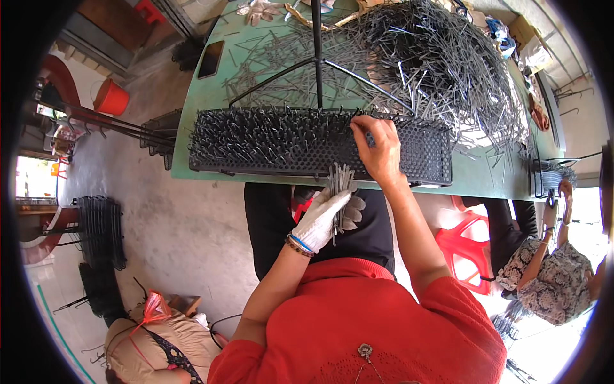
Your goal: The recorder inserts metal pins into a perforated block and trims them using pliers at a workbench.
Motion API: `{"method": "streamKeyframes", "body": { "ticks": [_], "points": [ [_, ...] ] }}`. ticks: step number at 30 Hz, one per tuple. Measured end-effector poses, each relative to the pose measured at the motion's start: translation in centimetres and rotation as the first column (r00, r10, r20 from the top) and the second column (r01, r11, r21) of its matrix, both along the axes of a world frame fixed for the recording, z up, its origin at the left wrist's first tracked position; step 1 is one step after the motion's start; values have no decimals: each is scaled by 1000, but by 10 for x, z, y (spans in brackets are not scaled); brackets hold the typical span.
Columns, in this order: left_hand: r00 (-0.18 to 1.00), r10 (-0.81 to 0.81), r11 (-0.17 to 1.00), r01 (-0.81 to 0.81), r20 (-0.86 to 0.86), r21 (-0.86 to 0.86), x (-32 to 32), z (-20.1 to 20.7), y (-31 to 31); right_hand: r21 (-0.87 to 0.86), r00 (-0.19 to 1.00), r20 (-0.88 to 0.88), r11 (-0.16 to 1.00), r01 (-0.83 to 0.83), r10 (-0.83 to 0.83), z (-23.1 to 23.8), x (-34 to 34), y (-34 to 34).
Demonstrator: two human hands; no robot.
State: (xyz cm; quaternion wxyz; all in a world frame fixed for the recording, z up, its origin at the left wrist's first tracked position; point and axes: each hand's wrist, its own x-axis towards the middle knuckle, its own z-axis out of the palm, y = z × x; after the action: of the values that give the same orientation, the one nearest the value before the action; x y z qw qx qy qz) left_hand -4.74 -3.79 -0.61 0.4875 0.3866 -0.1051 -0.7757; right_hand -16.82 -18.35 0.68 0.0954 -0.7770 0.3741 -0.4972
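A long black perforated rack (422, 150) lies along the table's near edge. Many thin dark metal rods (249, 137) stand in its holes over the left part and along the far edge; bare holes show toward the right. My left hand (325, 214), in a white glove, is closed round a bundle of grey metal rods (341, 179) just in front of the rack. My bare right hand (378, 147) is over the rack, thumb and forefinger pinched at its far row. What sits between those fingertips is too small to make out.
Loose rods are heaped on the green table (192, 153), mostly in a large pile (441, 57) at back right. A black frame (318, 64) rises behind the rack. A phone (211, 59) lies at left. Two other people (556, 278) sit nearby; a red stool (467, 249) stands at right.
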Motion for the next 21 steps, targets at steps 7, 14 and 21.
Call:
{"method": "streamKeyframes", "body": {
  "ticks": [7,14,21],
  "points": [
    [999,-16,1000,15,44,14,2,-1,0,-76,991,-122,995,-61,51,14,-3,2],
    [999,25,999,-23,48,-29,1,7,1,446,987,152,888,-117,54,31,-16,31],
    [998,70,996,-69,12,-57,-4,6,-1,789,979,168,580,-204,116,15,-27,48]
  ]
}}
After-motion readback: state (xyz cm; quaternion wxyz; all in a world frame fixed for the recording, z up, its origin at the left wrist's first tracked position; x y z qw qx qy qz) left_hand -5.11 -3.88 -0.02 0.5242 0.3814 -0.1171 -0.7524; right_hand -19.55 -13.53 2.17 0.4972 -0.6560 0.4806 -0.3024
